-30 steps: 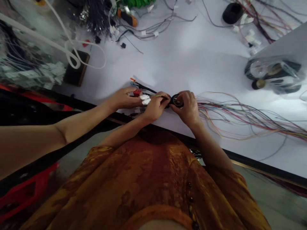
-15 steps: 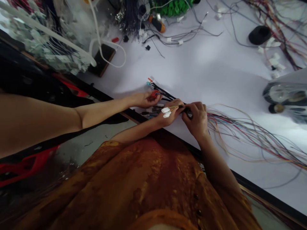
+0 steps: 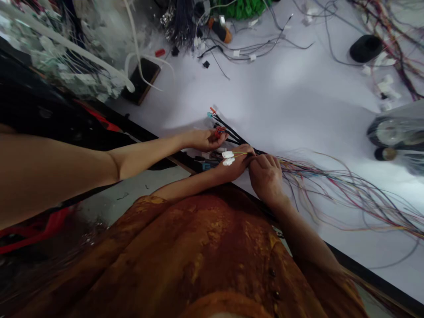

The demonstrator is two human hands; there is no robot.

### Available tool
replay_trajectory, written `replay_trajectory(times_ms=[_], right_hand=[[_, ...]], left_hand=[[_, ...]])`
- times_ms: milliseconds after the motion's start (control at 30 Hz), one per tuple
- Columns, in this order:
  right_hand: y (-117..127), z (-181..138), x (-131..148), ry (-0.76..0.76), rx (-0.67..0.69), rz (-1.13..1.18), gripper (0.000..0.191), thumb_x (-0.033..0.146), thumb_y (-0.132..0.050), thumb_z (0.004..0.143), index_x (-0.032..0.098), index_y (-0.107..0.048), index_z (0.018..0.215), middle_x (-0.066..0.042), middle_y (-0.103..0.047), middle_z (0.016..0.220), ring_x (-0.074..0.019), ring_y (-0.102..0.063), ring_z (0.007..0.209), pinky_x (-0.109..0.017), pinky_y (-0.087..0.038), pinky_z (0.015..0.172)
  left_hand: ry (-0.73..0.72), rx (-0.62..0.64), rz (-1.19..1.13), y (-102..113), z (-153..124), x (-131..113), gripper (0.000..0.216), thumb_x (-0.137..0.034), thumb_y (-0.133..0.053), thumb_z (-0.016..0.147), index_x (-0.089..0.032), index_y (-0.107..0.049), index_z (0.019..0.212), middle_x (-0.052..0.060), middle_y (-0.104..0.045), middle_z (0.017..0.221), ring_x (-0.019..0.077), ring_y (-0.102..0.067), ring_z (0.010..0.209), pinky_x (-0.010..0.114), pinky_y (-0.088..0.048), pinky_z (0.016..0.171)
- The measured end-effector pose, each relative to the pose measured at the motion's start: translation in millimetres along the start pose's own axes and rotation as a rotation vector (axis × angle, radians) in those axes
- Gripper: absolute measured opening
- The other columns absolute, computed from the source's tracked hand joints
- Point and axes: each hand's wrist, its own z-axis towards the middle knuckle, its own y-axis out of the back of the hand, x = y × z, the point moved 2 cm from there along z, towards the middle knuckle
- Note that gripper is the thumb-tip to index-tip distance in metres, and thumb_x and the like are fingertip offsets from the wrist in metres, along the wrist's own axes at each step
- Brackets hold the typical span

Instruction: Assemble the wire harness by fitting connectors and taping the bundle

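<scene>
My left hand [image 3: 236,165] is closed around a wiring harness at the table's near edge. Two white connectors [image 3: 228,158] on short yellowish wires stick out over its back. Right beside it, my right hand [image 3: 266,176] has its fingers curled down on the same harness; the fingertips and what they pinch are hidden. Loose coloured wires [image 3: 331,179] fan out to the right from under this hand. Black-sleeved branches [image 3: 232,131] run up-left, ending in a light blue connector [image 3: 210,115] and an orange tip. A co-worker's hand [image 3: 210,140] holds a red connector [image 3: 219,131] at the left.
Across the back lie loose grey wires [image 3: 245,55], an orange-black tool [image 3: 221,31] and green parts [image 3: 247,9]. Piled white connectors [image 3: 82,81] and a dark box [image 3: 145,79] are at left. A black oval object [image 3: 366,47] and a plastic-wrapped roll [image 3: 394,132] stand at right.
My right hand has moved slightly down and left, its fingers curling further over the harness. My left hand keeps its hold. The co-worker's hand still holds the red connector. The view has shifted slightly.
</scene>
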Motion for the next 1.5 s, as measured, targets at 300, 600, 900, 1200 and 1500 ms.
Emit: replay_trajectory(times_ms=[300,600,900,1200,1500], right_hand=[[37.4,8.8,-33.0,-0.177,-0.183,0.406,0.014,0.016,-0.046,0.094,0.022,-0.058,0.092,-0.004,-0.063,0.087,-0.0175,-0.059,0.081,-0.031,-0.046,0.075],[-15.7,23.1,-162.1,-0.732,-0.263,0.010,0.028,0.042,-0.066,0.083,0.017,-0.065,0.095,-0.017,-0.063,0.106,-0.0305,-0.055,0.108,-0.053,-0.039,0.098],[-22.1,27.8,-41.1,-0.117,-0.114,0.557,0.023,0.029,-0.057,0.097,0.021,-0.075,0.085,-0.005,-0.066,0.079,-0.0184,-0.058,0.077,-0.034,-0.045,0.073],[-36.3,11.7,-45.1,-0.029,-0.138,0.476,0.020,0.029,-0.061,0.097,0.024,-0.079,0.091,-0.005,-0.067,0.083,-0.0191,-0.058,0.081,-0.035,-0.039,0.076],[-43.1,7.5,-46.5,0.019,-0.179,0.439,0.023,0.030,-0.061,0.098,0.023,-0.081,0.090,-0.005,-0.068,0.084,-0.0176,-0.056,0.081,-0.034,-0.037,0.075]], left_hand=[[-0.039,0.005,0.006,6.1,-4.4,-1.0,0.021,-0.021,-0.046,0.101,-0.018,-0.057,0.083,0.003,-0.060,0.084,0.0154,-0.063,0.081,0.031,-0.052,0.076],[-0.159,-0.024,0.146,3.2,-22.4,8.8,0.014,-0.023,-0.045,0.102,-0.018,-0.057,0.106,0.006,-0.066,0.098,0.0207,-0.072,0.093,0.037,-0.061,0.081],[-0.194,-0.189,0.091,7.2,-33.6,4.5,0.013,-0.022,-0.045,0.103,-0.021,-0.057,0.109,0.005,-0.063,0.106,0.0179,-0.071,0.099,0.037,-0.062,0.083],[-0.256,-0.285,0.062,1.8,-38.8,11.7,0.014,-0.020,-0.050,0.102,-0.023,-0.061,0.111,0.002,-0.064,0.099,0.0153,-0.070,0.087,0.033,-0.061,0.075],[-0.187,-0.217,0.056,4.4,-39.0,10.0,0.020,-0.024,-0.044,0.106,-0.017,-0.062,0.106,0.006,-0.067,0.093,0.0169,-0.068,0.092,0.033,-0.059,0.080]])
